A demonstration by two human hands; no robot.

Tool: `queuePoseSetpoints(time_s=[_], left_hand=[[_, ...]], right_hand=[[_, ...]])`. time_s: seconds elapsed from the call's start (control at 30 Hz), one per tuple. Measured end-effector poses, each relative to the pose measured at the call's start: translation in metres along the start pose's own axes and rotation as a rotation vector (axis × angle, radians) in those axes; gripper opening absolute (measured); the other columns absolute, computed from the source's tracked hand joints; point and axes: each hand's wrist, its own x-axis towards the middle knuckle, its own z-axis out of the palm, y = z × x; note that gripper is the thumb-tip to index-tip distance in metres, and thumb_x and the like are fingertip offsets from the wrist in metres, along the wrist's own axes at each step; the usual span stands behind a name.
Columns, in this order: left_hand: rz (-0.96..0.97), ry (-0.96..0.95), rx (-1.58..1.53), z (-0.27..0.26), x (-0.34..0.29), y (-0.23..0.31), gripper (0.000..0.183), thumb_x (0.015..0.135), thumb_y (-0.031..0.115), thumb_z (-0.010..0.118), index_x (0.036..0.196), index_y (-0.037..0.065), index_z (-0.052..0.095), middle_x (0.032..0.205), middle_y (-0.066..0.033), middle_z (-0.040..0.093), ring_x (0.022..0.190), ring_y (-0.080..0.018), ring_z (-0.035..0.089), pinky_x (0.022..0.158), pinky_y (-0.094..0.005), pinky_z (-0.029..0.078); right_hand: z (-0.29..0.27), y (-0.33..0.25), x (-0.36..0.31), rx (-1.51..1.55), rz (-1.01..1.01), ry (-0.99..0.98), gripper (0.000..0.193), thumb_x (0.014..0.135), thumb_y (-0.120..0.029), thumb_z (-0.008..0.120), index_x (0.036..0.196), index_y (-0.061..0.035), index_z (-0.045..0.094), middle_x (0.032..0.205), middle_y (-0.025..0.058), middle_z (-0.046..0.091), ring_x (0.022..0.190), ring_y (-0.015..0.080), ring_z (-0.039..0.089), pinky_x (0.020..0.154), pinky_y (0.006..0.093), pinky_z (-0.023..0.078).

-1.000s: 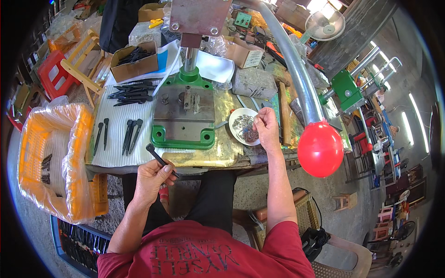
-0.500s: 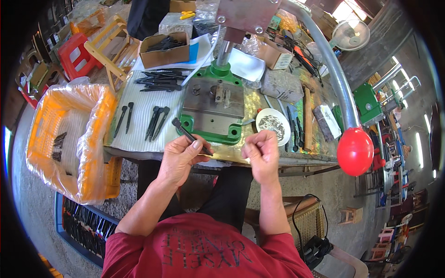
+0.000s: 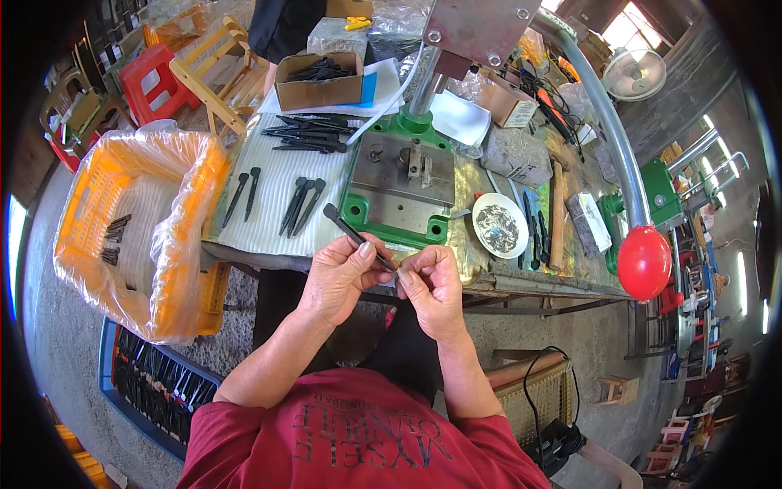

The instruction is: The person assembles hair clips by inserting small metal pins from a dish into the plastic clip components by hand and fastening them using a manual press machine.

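Observation:
My left hand (image 3: 340,275) is closed round a slim black plastic stake-like part (image 3: 345,226) with a wider head pointing up and away to the left. At its lower tip the thumb and forefinger of my right hand (image 3: 432,287) are pinched together; whatever they hold is too small to make out. Beyond my hands stands a green hand press (image 3: 395,234) with a steel bed. To its right, a white bowl (image 3: 515,242) contains many small metal pieces. Several more black parts (image 3: 300,205) lie on the ribbed white sheet (image 3: 265,232) to the left.
A plastic-lined yellow crate (image 3: 213,196) with a few black parts stands at left. A cardboard box (image 3: 319,96) of black parts sits behind. The press lever's red ball (image 3: 643,262) hangs at right, past a hammer (image 3: 557,216). A blue tray (image 3: 147,401) is low at left.
My right hand has come left to the lower tip of the black part, touching it or nearly so. My left hand still holds the part. The whole view has shifted a little.

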Motion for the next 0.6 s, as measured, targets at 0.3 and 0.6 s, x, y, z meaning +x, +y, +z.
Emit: queuePoseSetpoints(time_s=[0.3, 0.6], left_hand=[[0.042, 0.001, 0.017, 0.0012, -0.0017, -0.0029, 0.013, 0.081, 0.014, 0.05, 0.088, 0.004, 0.054, 0.081, -0.008, 0.057, 0.071, -0.0155, 0.056, 0.061, -0.0263, 0.048], [0.11, -0.002, 0.147, -0.0003, -0.0003, -0.0101, 0.01, 0.08, 0.016, 0.053, 0.084, 0.008, 0.056, 0.079, -0.0016, 0.057, 0.07, -0.0095, 0.053, 0.051, -0.0193, 0.042]], right_hand=[[0.0011, 0.0047, -0.003, -0.005, -0.022, 0.032, 0.018, 0.079, 0.003, 0.047, 0.086, -0.0064, 0.034, 0.075, 0.0035, 0.044, 0.059, 0.0059, 0.042, 0.051, 0.0185, 0.037], [0.0048, 0.009, -0.0034, -0.011, -0.057, 0.09, 0.018, 0.079, 0.001, 0.048, 0.087, -0.0067, 0.034, 0.075, 0.0038, 0.045, 0.058, 0.0063, 0.042, 0.052, 0.0185, 0.038]])
